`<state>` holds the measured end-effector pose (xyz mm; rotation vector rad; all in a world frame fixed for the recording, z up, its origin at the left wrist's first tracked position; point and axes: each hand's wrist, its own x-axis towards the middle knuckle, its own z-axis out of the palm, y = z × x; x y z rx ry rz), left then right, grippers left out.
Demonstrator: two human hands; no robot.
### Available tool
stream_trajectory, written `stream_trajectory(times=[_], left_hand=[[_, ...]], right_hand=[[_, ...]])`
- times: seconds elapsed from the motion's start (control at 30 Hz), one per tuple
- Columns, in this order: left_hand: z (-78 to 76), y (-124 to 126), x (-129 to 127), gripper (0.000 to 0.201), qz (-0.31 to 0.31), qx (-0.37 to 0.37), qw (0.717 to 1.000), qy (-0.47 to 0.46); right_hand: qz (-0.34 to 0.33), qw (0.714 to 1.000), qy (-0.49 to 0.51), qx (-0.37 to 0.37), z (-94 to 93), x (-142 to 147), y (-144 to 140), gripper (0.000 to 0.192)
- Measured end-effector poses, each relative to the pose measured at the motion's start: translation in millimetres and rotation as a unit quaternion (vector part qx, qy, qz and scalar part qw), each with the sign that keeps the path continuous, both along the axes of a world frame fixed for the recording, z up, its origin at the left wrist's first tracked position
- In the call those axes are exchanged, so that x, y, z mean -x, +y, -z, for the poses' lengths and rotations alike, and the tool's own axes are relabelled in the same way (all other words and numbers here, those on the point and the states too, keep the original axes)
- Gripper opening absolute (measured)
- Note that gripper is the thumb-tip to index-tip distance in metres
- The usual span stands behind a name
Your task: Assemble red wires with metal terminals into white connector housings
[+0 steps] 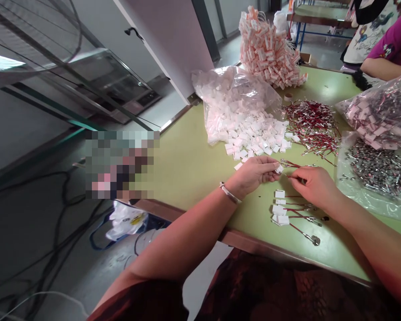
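My left hand [255,173] pinches a small white plastic housing [279,169] between thumb and fingers. Close beside it, my right hand [316,187] is closed on a thin wire lead [285,175] whose end meets the housing; how far in it sits is too small to tell. A few red wire leads [296,164] with metal ends lie just behind the fingertips. Nearer my body, several white housings with red leads [280,209] rest in a rough column, wires pointing right.
A plastic bag [220,104] spills white housings [254,138] behind my left hand. Beyond stands a heap of orange-white parts [267,51]. Red leads [310,122] are piled at right, near small metal parts [377,167] and a filled bag [384,111]. Another person's arm [387,62] appears far right.
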<state>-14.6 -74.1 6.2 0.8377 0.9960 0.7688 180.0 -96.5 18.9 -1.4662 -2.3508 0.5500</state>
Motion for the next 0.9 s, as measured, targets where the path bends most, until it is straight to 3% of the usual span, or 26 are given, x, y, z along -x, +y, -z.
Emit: stream_trajectory(times=[0.1,0.2,0.5,0.67,0.9], left_hand=[[-0.2,0,1,0.003,-0.013,0.006,1.0,-0.001],[-0.5,0,3,0.012,-0.016,0.008,1.0,0.004],[1.2,-2,0,0.009,0.031,-0.031,0.998,0.034],[5.0,-2,-4,0.017,0.082,-0.087,0.989,0.086],[13.2,-1,-2,0.018,0.149,-0.11,0.981,0.064]], right_hand=[[0.003,1.0,-0.006,-0.008,-0.6,1,-1,0.022],[0.005,0.999,-0.02,-0.028,-0.8,0,-2,0.023],[-0.005,0.969,-0.174,-0.175,2.6,0,-8,0.029],[-0.077,0.972,-0.18,-0.134,5.9,0,-7,0.029],[-0.124,0.979,-0.127,-0.103,20.7,-9,-5,0.024]])
